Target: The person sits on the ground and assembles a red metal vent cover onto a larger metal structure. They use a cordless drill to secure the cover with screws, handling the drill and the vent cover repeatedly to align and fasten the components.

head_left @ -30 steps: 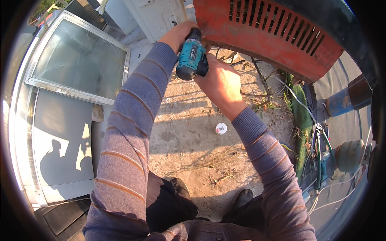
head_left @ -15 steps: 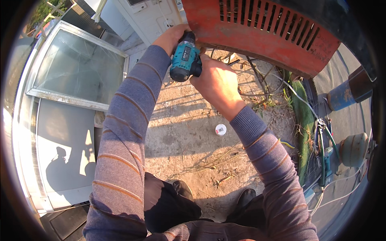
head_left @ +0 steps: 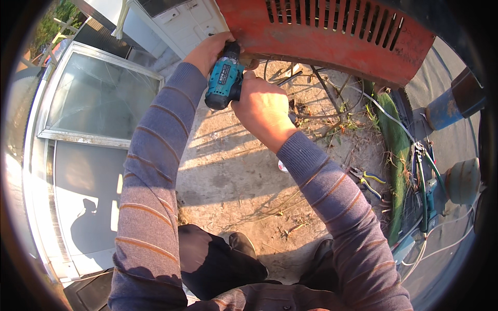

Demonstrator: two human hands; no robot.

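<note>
A teal and black cordless drill (head_left: 222,83) is in my right hand (head_left: 263,103), whose fingers are wrapped round its handle. The chuck points away from me, toward the lower left corner of a rusty red metal casing (head_left: 301,44) with a row of vent slots. My left hand (head_left: 210,51) is beside the chuck, against that corner. Its fingers are mostly hidden behind the drill and the casing, so I cannot see what they grip. The drill's tip is out of sight too.
Dark cables (head_left: 332,98) lie on the ground below the casing. Pliers (head_left: 365,179) lie right of my right forearm, near green netting (head_left: 397,155) and long-handled cutters (head_left: 423,181). A glazed window frame (head_left: 104,93) leans at the left. A white cap (head_left: 282,166) is partly behind my sleeve.
The drill and both hands sit slightly farther left in view, as does the casing. More of the pliers shows, and my right sleeve now partly covers the white cap.
</note>
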